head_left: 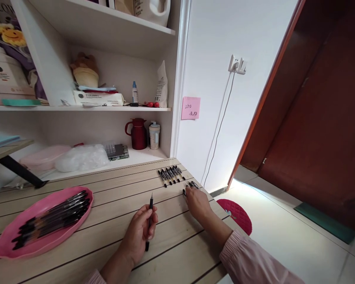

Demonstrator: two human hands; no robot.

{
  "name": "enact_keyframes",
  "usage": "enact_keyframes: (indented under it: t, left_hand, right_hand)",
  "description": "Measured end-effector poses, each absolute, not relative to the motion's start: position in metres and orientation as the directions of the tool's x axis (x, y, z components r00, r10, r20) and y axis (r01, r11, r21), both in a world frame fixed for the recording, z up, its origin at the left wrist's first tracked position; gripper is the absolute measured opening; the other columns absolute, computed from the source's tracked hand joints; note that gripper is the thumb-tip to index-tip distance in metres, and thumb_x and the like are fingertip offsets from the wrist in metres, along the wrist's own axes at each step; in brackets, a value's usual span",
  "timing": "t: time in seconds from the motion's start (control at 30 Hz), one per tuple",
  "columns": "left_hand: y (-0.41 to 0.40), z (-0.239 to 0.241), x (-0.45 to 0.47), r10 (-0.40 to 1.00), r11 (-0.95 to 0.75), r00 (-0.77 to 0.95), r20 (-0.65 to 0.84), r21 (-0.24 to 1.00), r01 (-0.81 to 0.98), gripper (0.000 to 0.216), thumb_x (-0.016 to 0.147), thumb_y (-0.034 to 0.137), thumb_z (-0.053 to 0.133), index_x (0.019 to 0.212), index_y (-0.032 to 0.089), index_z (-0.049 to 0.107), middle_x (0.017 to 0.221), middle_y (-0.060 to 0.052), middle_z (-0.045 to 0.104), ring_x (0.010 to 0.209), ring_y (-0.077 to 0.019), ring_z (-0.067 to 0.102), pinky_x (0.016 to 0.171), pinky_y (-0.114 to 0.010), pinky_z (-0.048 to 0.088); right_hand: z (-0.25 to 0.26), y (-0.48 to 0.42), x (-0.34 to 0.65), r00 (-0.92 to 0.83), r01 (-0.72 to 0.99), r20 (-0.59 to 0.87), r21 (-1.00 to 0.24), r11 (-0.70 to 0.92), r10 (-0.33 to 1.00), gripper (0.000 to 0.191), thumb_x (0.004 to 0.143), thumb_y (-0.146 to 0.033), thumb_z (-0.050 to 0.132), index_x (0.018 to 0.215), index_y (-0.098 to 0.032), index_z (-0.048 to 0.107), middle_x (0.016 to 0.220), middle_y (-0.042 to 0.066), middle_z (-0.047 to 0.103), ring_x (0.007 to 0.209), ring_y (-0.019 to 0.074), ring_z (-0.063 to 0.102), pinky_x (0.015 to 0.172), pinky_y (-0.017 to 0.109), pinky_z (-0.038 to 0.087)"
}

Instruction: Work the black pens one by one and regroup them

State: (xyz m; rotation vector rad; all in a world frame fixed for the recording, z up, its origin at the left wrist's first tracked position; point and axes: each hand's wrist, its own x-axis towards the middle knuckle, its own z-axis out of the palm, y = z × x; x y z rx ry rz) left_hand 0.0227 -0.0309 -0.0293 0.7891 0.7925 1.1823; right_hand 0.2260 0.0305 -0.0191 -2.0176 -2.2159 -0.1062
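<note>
While your left hand (142, 227) is gripping a pen (151, 204) over the wooden table (115, 215), its fingers curling closed around the barrel, the bare tip is pointing upward and could be pricking a fingertip if your other hand comes across carelessly. Your right hand (197, 203) is hanging low by a cluster of small dark pieces (193, 184); its fingers are bending together, but I cannot tell whether they are pinching one. Because that cluster is lying near the table's right edge, a brushing knuckle could be sending a piece onto the floor (278, 244). Just beyond, a row of slim black pieces (170, 174) is lying side by side, and a careless nudge could be skewing it. Leftward, a pink tray (49, 249) is holding loosely piled pens (59, 217), liable to slide if bumped.
</note>
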Motion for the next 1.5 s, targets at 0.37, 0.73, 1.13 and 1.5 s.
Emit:
enact_keyframes:
  t: [0.37,0.73,1.13,1.5]
  left_hand:
    - [-0.032,-0.029,0.022,0.973,0.199,0.196,-0.119,0.861,-0.467,0.012,0.075,0.027,0.052,0.081,0.017,0.053,0.061,0.004,0.052,0.035,-0.0021,0.035,0.034,-0.017,0.02]
    - [-0.031,-0.028,0.023,0.971,0.211,0.198,-0.133,0.864,-0.456,0.013,0.073,0.027,0.054,0.081,0.017,0.053,0.06,0.004,0.052,0.035,-0.0026,0.036,0.034,-0.017,0.019]
    - [-0.031,-0.025,0.024,0.968,0.239,0.185,-0.171,0.854,-0.462,0.017,0.068,0.028,0.059,0.08,0.017,0.055,0.059,0.004,0.054,0.036,-0.0033,0.038,0.034,-0.017,0.022]
    - [-0.032,-0.023,0.026,0.968,0.234,0.189,-0.168,0.877,-0.419,0.018,0.069,0.028,0.059,0.082,0.016,0.056,0.059,0.003,0.054,0.042,-0.0063,0.045,0.038,-0.018,0.029]
  right_hand:
    - [-0.027,0.032,0.231,-0.034,0.996,0.154,-0.072,0.046,0.987,0.014,0.079,-0.013,0.046,0.089,-0.015,0.056,0.09,0.01,0.06,0.08,0.0176,0.057,0.062,0.025,0.034]
    - [-0.016,0.033,0.257,0.054,0.952,0.205,-0.306,0.012,0.977,0.017,0.077,-0.019,0.046,0.073,-0.019,0.062,0.075,0.005,0.062,0.074,0.0156,0.056,0.059,0.023,0.032]
    - [-0.024,0.011,0.27,0.042,0.927,0.14,-0.374,0.014,0.989,0.014,0.071,-0.011,0.048,0.073,-0.018,0.059,0.07,0.002,0.061,0.067,0.0145,0.054,0.057,0.022,0.031]
    - [-0.032,0.017,0.259,0.013,0.957,0.151,-0.289,0.031,0.988,0.009,0.074,-0.015,0.052,0.082,-0.018,0.052,0.08,0.004,0.06,0.072,0.0159,0.054,0.057,0.024,0.028]
